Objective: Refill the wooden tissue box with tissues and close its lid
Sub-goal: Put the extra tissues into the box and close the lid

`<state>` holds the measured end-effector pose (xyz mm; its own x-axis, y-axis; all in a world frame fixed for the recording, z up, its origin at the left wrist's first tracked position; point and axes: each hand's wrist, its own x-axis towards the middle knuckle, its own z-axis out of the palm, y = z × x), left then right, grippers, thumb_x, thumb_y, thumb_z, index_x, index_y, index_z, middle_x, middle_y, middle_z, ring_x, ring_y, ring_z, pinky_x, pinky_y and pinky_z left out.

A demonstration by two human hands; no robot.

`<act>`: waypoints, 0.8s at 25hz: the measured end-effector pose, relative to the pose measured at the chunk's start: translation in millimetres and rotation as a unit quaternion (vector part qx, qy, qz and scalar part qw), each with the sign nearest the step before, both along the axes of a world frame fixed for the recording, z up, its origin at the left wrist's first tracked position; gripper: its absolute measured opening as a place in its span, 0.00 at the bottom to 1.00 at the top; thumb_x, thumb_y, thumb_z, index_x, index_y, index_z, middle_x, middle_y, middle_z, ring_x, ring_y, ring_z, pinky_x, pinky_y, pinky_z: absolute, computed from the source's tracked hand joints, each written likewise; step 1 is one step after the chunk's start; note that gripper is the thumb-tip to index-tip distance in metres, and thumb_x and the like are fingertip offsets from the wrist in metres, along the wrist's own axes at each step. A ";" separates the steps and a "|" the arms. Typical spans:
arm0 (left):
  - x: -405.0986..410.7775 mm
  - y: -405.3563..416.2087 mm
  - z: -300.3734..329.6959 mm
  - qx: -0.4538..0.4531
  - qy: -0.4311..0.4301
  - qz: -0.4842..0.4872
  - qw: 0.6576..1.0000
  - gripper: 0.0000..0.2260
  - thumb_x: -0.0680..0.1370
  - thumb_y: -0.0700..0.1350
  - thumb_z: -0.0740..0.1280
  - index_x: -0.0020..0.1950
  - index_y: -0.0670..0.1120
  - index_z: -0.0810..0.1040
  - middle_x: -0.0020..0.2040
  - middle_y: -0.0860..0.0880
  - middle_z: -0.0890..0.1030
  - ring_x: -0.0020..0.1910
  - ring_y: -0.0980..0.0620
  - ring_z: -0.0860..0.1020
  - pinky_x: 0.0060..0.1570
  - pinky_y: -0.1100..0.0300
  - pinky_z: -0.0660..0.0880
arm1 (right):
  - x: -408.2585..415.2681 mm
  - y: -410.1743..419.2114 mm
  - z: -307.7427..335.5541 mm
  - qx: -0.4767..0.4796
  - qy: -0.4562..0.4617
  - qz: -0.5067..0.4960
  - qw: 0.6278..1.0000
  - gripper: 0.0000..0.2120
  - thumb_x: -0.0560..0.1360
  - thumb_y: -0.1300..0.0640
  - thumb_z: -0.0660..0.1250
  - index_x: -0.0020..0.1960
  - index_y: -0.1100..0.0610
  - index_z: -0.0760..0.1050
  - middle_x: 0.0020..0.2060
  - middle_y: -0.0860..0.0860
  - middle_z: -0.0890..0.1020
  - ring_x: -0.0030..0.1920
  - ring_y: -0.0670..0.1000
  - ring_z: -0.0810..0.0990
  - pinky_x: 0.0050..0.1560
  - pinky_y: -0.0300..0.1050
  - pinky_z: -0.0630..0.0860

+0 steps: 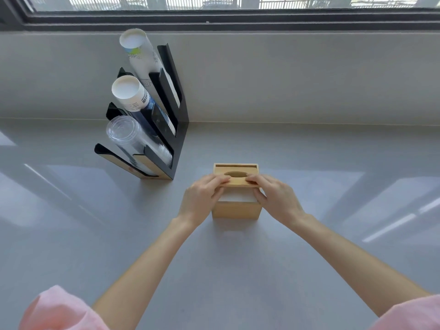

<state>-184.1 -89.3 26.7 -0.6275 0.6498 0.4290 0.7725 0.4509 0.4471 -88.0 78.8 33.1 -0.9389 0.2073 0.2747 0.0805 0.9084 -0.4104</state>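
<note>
A small wooden tissue box stands on the grey counter in the middle of the head view. Its flat wooden lid, with an oval slot, lies across the far part of the top, partly slid along the box. The near part of the top is uncovered and white tissues show inside. My left hand pinches the lid's left end. My right hand pinches its right end.
A black tiered cup holder stands to the left rear of the box, holding paper cups and clear plastic cups. A low wall and a window frame run behind the grey counter. Pink sleeves show at both bottom corners.
</note>
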 end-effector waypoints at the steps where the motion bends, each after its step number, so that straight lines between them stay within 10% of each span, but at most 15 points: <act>1: 1.5 -1.8 -4.8 -0.004 0.020 0.000 1.000 0.13 0.74 0.46 0.59 0.51 0.46 0.82 0.49 0.51 0.85 0.46 0.51 0.82 0.41 0.58 0.79 | 1.4 -0.7 -4.4 0.006 0.012 0.008 1.000 0.12 0.73 0.64 0.64 0.55 0.59 0.78 0.54 0.52 0.83 0.52 0.57 0.82 0.47 0.51 0.79; 20: 7.9 -11.2 -47.3 -0.018 0.007 -0.014 1.000 0.15 0.74 0.47 0.60 0.54 0.46 0.82 0.56 0.49 0.83 0.58 0.53 0.79 0.54 0.60 0.74 | 16.2 -9.4 -47.4 0.035 0.046 0.025 0.998 0.18 0.74 0.59 0.55 0.58 0.63 0.77 0.59 0.56 0.81 0.61 0.55 0.79 0.62 0.45 0.72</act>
